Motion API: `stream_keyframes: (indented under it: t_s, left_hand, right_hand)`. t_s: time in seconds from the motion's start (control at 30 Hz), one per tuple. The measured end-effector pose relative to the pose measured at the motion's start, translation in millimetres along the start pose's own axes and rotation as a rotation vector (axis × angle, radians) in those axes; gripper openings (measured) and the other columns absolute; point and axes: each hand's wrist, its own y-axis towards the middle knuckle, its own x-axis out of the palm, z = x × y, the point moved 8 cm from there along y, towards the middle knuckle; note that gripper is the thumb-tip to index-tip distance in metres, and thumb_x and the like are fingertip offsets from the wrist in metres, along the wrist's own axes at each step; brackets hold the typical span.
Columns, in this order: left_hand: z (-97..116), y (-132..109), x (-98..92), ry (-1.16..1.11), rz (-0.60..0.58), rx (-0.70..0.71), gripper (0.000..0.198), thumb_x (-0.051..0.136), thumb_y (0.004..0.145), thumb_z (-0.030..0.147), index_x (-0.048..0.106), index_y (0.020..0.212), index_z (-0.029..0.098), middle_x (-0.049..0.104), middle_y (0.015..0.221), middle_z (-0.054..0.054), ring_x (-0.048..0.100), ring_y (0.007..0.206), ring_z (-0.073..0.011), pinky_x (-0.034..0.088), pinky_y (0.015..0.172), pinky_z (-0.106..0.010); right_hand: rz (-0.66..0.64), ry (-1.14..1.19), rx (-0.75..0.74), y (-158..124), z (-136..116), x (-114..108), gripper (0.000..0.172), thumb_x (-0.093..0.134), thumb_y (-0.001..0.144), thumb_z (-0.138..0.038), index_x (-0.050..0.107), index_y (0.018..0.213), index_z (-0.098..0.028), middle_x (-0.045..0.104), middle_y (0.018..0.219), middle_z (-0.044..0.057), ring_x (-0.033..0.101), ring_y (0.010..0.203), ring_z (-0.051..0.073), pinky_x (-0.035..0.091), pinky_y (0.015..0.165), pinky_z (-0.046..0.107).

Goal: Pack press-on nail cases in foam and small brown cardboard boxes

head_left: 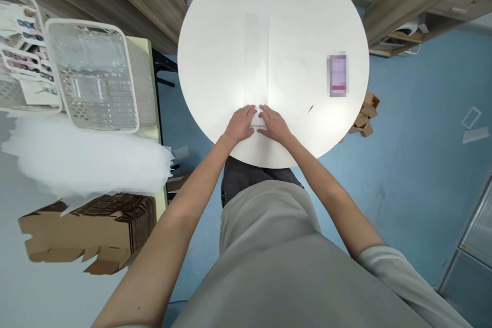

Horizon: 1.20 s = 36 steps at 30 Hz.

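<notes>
A thin, translucent white sheet (pixel 256 61) lies lengthwise on the round white table (pixel 215 46), reaching from its near part toward the far side. At the sheet's near end is a small white folded bundle (pixel 259 119). My left hand (pixel 241 124) grips the bundle's left side, fingers bent over the far edge and thumb at the near edge. On the right side, my right hand (pixel 274 124) holds it the same way. Whether anything is wrapped inside cannot be seen.
A blurred pink-purple packet (pixel 338 76) lies on the table's right. At left, a side table holds a white basket of clear plastic packs (pixel 100 87), a basket of cards (pixel 36 93), a pile of white sheets (pixel 88 156) and flat brown cartons (pixel 80 233). Small cardboard boxes (pixel 363 118) lie beyond the table's right edge.
</notes>
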Motion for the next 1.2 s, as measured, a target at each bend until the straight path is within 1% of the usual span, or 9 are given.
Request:
stream_keyframes:
  t_s: [0.2, 0.47, 0.57, 0.7, 0.8, 0.9, 1.0, 1.1, 1.2]
  left_hand:
    - [4.0, -27.1, 9.4, -0.025, -0.052, -0.014, 0.071, 0.070, 0.084, 0.014, 0.059, 0.154, 0.016, 0.058, 0.166, -0.022, 0.057, 0.154, -0.0399, 0.048, 0.129, -0.058]
    - [-11.9, -47.0, 7.0, -0.218, -0.147, -0.267, 0.061, 0.067, 0.097, 0.046, 0.068, 0.154, 0.023, 0.068, 0.161, -0.010, 0.066, 0.145, -0.0367, 0.051, 0.124, -0.048]
    - [-19.3, -38.9, -3.3, -0.252, -0.164, -0.358, 0.051, 0.055, 0.106, 0.051, 0.074, 0.143, 0.021, 0.080, 0.139, -0.011, 0.076, 0.121, -0.0344, 0.057, 0.106, -0.043]
    - [-28.8, -21.9, -9.7, -0.215, -0.138, -0.455, 0.052, 0.046, 0.111, 0.059, 0.079, 0.100, 0.020, 0.082, 0.100, -0.013, 0.075, 0.097, -0.0337, 0.054, 0.084, -0.040]
    - [-39.8, -13.0, -6.7, -0.214, -0.071, -0.560, 0.059, 0.043, 0.111, 0.065, 0.074, 0.083, 0.023, 0.076, 0.079, -0.012, 0.074, 0.090, -0.0339, 0.051, 0.079, -0.040]
    - [-47.6, -10.1, 0.4, -0.268, 0.000, -0.645, 0.061, 0.041, 0.111, 0.068, 0.073, 0.082, 0.026, 0.071, 0.070, -0.010, 0.076, 0.088, -0.0331, 0.053, 0.081, -0.041]
    - [-50.8, -13.8, 3.9, -0.249, 0.076, -0.717, 0.058, 0.046, 0.109, 0.072, 0.075, 0.089, 0.026, 0.074, 0.076, -0.011, 0.076, 0.093, -0.0352, 0.055, 0.085, -0.044]
    - [-47.4, -18.8, -2.7, -0.143, 0.204, -0.734, 0.047, 0.057, 0.107, 0.067, 0.075, 0.111, 0.023, 0.080, 0.107, -0.017, 0.075, 0.108, -0.0390, 0.058, 0.092, -0.049]
    - [-28.3, -11.6, -11.6, -0.047, 0.301, -0.493, 0.039, 0.057, 0.110, 0.044, 0.068, 0.138, 0.019, 0.072, 0.143, -0.022, 0.067, 0.136, -0.0396, 0.056, 0.110, -0.053]
  right_hand:
    - [-0.060, 0.005, -0.023, -23.0, -5.2, 1.5, 0.052, 0.081, 0.099, -0.028, 0.065, 0.148, -0.015, 0.055, 0.172, 0.023, 0.052, 0.162, 0.039, 0.048, 0.128, 0.060]
    - [-0.066, 0.059, 0.073, -39.2, -3.9, -11.8, 0.047, 0.067, 0.111, -0.052, 0.071, 0.146, -0.020, 0.075, 0.152, 0.013, 0.074, 0.136, 0.035, 0.059, 0.112, 0.049]
    - [-0.065, 0.100, 0.171, -24.8, 5.1, -14.0, 0.048, 0.055, 0.116, -0.058, 0.073, 0.140, -0.021, 0.081, 0.135, 0.012, 0.079, 0.121, 0.033, 0.062, 0.101, 0.043]
    - [-0.018, 0.150, 0.297, -0.1, 17.5, -11.9, 0.055, 0.043, 0.118, -0.065, 0.074, 0.128, -0.020, 0.077, 0.125, 0.014, 0.078, 0.100, 0.027, 0.063, 0.086, 0.039]
    - [0.020, 0.130, 0.411, 12.3, 24.6, -8.8, 0.054, 0.044, 0.117, -0.067, 0.072, 0.120, -0.021, 0.075, 0.117, 0.013, 0.076, 0.097, 0.028, 0.062, 0.086, 0.040]
    - [0.037, 0.152, 0.501, 18.2, 27.8, -5.9, 0.049, 0.052, 0.115, -0.064, 0.064, 0.135, -0.021, 0.078, 0.115, 0.012, 0.077, 0.101, 0.030, 0.063, 0.088, 0.042]
    - [0.022, 0.146, 0.564, 17.9, 30.4, -2.3, 0.056, 0.058, 0.112, -0.062, 0.054, 0.150, -0.021, 0.080, 0.115, 0.013, 0.079, 0.104, 0.034, 0.064, 0.089, 0.046]
    - [0.060, 0.068, 0.539, 15.3, 28.3, -3.4, 0.057, 0.059, 0.112, -0.061, 0.055, 0.152, -0.020, 0.079, 0.124, 0.019, 0.078, 0.112, 0.040, 0.065, 0.094, 0.054]
    - [0.174, 0.009, 0.340, 14.2, 11.9, -10.3, 0.050, 0.055, 0.115, -0.052, 0.059, 0.151, -0.018, 0.070, 0.146, 0.025, 0.069, 0.136, 0.043, 0.061, 0.110, 0.061]
